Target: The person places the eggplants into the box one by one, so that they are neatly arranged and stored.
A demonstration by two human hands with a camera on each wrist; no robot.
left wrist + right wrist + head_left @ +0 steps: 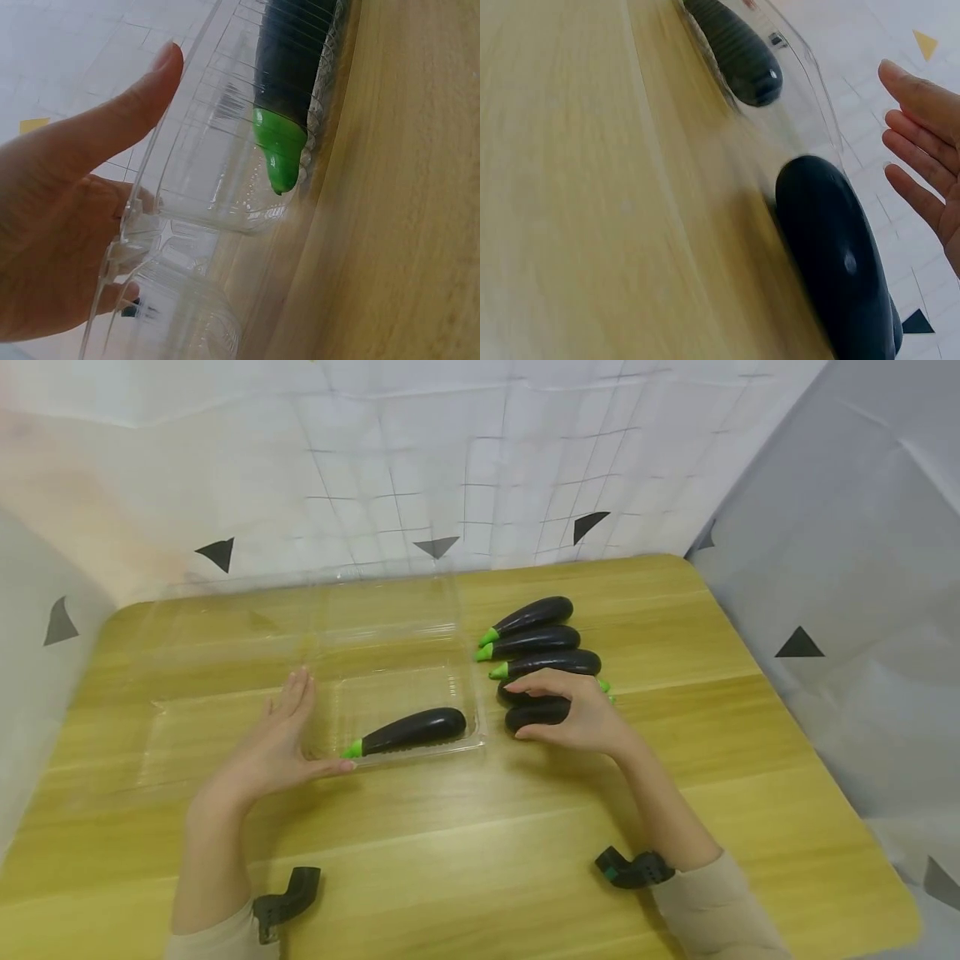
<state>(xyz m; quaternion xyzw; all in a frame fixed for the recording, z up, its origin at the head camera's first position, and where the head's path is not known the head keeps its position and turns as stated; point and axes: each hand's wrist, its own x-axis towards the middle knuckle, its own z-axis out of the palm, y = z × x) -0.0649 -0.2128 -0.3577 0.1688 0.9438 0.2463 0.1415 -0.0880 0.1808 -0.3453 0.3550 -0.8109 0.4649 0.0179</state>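
A clear plastic tray with compartments holds one dark eggplant, its green stem end to the left. Against the tray's near edge and middle divider rests my left hand, thumb stretched out and fingers straight. To the right of the tray, several eggplants lie in a column on the table. Above the nearest ones hovers my right hand, thumb and fingers apart. In the right wrist view a gap shows between these fingertips and the nearest eggplant. The hand hides parts of two eggplants in the head view.
The tray's clear lid appears raised toward the back, though its edges are hard to see. White sheets with black triangles stand behind the wooden table and at its sides. A small black camera sits on each wrist.
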